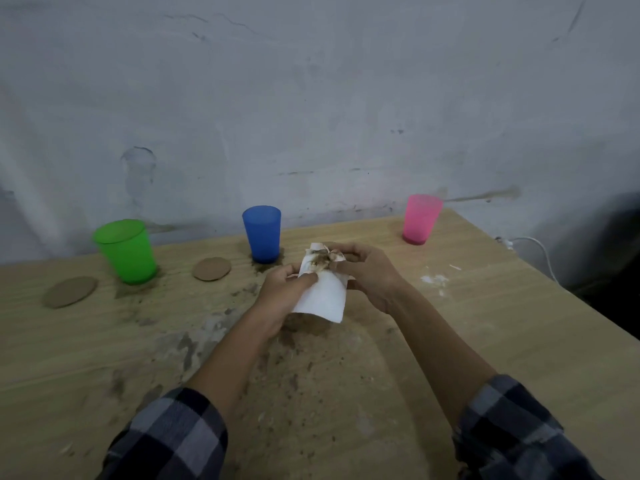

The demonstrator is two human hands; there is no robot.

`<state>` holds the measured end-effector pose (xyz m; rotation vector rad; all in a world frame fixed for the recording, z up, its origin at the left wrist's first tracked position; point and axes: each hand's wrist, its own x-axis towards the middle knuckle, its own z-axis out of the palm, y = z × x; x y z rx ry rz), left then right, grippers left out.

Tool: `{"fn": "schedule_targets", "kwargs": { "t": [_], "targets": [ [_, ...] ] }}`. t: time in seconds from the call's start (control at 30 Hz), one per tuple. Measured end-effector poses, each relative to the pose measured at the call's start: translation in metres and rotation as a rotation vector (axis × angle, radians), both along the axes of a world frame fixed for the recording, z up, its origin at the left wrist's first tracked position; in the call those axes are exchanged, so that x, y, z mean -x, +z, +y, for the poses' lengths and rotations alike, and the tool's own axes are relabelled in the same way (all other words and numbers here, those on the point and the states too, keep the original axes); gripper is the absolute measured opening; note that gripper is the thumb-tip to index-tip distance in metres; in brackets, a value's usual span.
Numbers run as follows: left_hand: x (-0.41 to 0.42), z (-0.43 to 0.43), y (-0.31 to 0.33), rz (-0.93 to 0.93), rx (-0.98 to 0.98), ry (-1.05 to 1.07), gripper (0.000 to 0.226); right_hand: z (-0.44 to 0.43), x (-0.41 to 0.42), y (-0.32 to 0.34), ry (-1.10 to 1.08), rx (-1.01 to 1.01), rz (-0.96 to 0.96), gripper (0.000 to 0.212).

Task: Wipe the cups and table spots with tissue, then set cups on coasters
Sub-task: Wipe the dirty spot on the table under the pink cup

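**Both hands hold the tissue above the table, in front of the blue cup.** The tissue (322, 297) is held off the table (485, 323) near its middle. Its long axis runs near to far: the far end is crumpled and stained brown, and the near end hangs clean and white. The left hand (282, 292) pinches the tissue's left edge between thumb and fingertips. The right hand (369, 275) has its fingers curled round the soiled far end. Neither hand is spread, and neither touches a cup.

The blue cup (262, 233) stands upright just beyond the hands, slightly left, with a dark smear at its base. The left hand is the nearer to it. The green cup (126, 251) is well to the left and the pink cup (420, 218) far right, both upright on bare wood. Two coasters (70, 292) (212, 268) lie flat and unoccupied, one left of the green cup and one between the green and blue cups. Brown spots (187, 344) mark the near table.

Judgement: the tissue is probably being refolded to turn up a clean face. Wiping is unfinished, and no cup is on a coaster.
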<state>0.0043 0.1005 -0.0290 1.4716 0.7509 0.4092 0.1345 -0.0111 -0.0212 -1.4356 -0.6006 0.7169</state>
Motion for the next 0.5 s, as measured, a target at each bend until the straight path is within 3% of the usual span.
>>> {"fn": "schedule_targets", "kwargs": {
  "t": [0.27, 0.43, 0.5],
  "targets": [
    [0.007, 0.015, -0.008, 0.006, 0.289, 0.102, 0.011, 0.011, 0.015, -0.004, -0.136, -0.094, -0.232, 0.020],
    [0.012, 0.023, -0.007, -0.073, 0.495, 0.112, 0.033, 0.015, 0.024, -0.010, 0.081, -0.053, -0.606, 0.020],
    [0.014, 0.025, -0.006, -0.065, 0.499, 0.153, 0.038, 0.017, 0.028, -0.012, 0.117, -0.011, -0.634, 0.025]
  ]
}}
